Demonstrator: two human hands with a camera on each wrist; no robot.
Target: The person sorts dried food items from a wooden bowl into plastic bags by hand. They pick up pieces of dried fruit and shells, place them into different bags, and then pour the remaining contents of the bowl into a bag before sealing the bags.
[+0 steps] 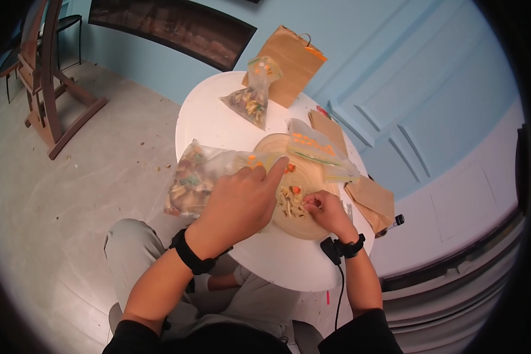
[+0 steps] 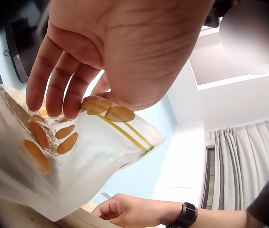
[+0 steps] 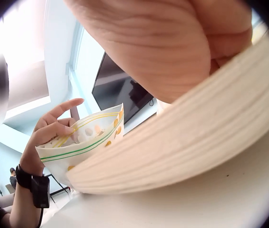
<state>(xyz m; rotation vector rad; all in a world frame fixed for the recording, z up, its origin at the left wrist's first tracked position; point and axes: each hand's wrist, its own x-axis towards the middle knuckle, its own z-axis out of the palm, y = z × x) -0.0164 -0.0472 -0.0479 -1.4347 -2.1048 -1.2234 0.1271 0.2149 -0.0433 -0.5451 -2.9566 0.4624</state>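
The round white counter (image 1: 259, 265) fills the head view's centre, and the filled clear bag (image 1: 189, 183) lies at its left edge. A slack grip there could probably let the bag's weight drag it floorward (its lower corner already seems to overhang). The round tray (image 1: 292, 230) sits right of the bag. At centre, the left hand (image 1: 242, 200) pinches the bag's mouth, index finger straight; a tug could spill the contents. Lower right of centre, the right hand (image 1: 329, 213) has fingers drawn narrow; whether they hold anything, I cannot tell. A careless sweep might scatter the small dried pieces (image 1: 290, 202) beside them on the tray.
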